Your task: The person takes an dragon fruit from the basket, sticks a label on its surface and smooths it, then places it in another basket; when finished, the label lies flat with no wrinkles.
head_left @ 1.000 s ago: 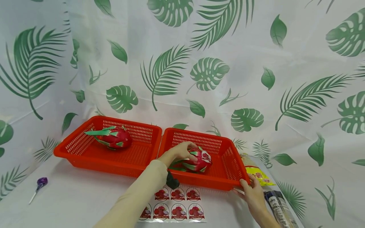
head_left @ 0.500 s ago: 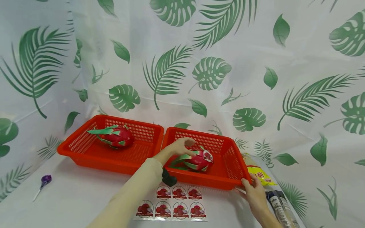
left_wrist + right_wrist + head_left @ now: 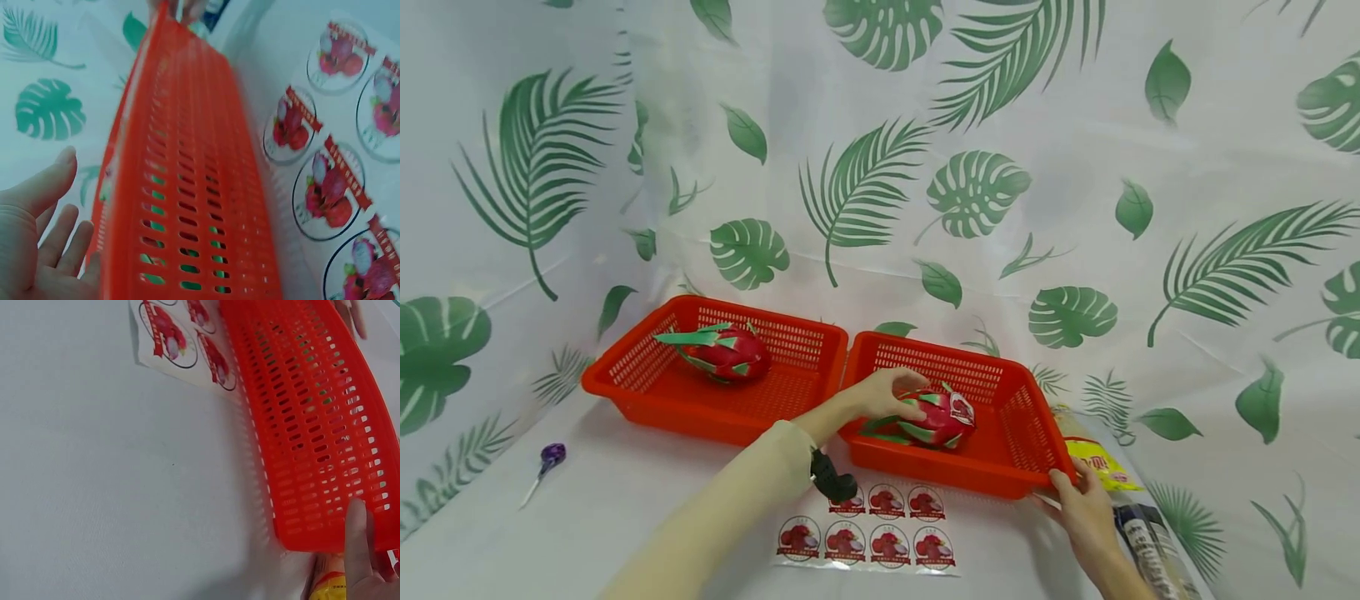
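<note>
My left hand (image 3: 886,395) hovers at the leafy left end of a dragon fruit (image 3: 942,423) in the right red plastic basket (image 3: 1000,478). Its thumb overlaps the fruit in the head view. The left wrist view shows that hand's fingers (image 3: 61,240) loosely spread behind the basket's long side, holding nothing. A round sticker (image 3: 962,408) is on the fruit. At the basket's front right corner, my right hand (image 3: 1084,510) grips the rim, with the thumb (image 3: 357,531) against the outer wall. Several dragon fruit stickers (image 3: 891,543) lie on a sheet in front.
A second red basket (image 3: 700,421) with another dragon fruit (image 3: 733,352) stands to the left. A purple lollipop (image 3: 552,457) lies on the white table (image 3: 617,500) at left. On the right are a yellow bag (image 3: 1101,463) and a dark-capped container (image 3: 1150,542). A leaf-print curtain hangs behind.
The head view has turned slightly left. My left hand has eased leftward off the fruit, its fingers loosening. The right hand keeps its grip on the basket corner.
</note>
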The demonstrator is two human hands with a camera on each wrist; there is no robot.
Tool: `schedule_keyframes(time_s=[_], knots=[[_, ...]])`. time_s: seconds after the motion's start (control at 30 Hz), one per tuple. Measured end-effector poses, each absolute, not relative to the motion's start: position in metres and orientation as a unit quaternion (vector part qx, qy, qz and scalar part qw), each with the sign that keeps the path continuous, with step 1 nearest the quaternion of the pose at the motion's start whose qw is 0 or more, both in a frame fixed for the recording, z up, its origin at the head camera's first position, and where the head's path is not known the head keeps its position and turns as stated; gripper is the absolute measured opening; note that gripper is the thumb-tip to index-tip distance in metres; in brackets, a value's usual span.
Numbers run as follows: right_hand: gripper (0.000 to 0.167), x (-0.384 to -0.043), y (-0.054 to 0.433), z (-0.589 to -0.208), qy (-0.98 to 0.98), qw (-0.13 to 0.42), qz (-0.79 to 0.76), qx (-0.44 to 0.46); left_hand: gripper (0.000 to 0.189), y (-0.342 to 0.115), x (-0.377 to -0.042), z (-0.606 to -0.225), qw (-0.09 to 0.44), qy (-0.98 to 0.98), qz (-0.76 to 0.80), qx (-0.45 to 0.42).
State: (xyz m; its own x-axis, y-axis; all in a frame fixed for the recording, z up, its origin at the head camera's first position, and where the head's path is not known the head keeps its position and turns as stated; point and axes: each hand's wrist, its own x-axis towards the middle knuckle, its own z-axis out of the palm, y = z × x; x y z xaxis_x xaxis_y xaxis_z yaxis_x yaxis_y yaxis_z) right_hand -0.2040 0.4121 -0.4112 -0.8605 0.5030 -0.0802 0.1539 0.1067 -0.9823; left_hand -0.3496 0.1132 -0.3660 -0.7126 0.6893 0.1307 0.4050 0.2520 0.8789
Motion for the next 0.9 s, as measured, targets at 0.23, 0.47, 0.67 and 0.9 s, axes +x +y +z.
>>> schedule_keyframes(time_s=[0.23,0.47,0.67,0.9], knots=[[0.064,-0.198,0.405,-0.403,-0.731,0.117,0.637,-0.216,0.052,0.093,-0.323,-0.362,0.14,0.749,0.533,0.367],[0.063,-0.198,0.405,-0.405,-0.735,0.121,0.63,-0.22,0.05,0.058,-0.297,-0.369,0.129,0.734,0.554,0.371],[0.064,-0.197,0.403,-0.404,-0.735,0.122,0.628,-0.225,0.047,0.019,-0.277,-0.379,0.105,0.739,0.564,0.353],[0.065,-0.197,0.399,-0.398,-0.739,0.124,0.619,-0.236,0.046,-0.022,-0.26,-0.386,0.094,0.723,0.602,0.325]])
